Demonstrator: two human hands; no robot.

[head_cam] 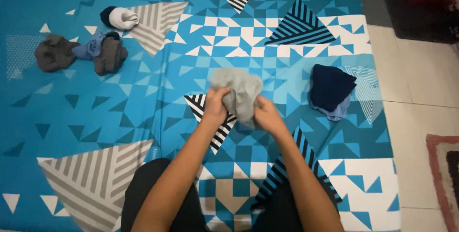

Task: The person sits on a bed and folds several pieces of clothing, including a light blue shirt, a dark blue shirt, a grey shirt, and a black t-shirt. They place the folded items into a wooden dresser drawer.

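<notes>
- Blue bedsheet (143,112) printed with white, dark and striped triangles fills the view, with pale floor tiles (420,83) and the edge of a rug (442,174) off to the right.
- Held above the middle of the sheet is a bunched grey sock (237,93), lifted clear of the fabric between the two hands.
- Left hand (215,107) is closed around the sock's lower left side, fingers curled into the cloth.
- Right hand (267,115) grips the lower right side the same way, closed on the fabric; the two hands sit just beside each other.
- By the look of it, the sock is mid-roll or mid-fold; finishing would call for tucking the loose upper part in while both grips keep hold.
- To the right lies a folded dark navy garment (331,88) over a paler blue piece, apart from the hands.
- Far to the upper left sit a white-and-dark sock bundle (119,18), a brown bundle (55,52), and a brown and light blue bundle (106,50), well away from the hands.
</notes>
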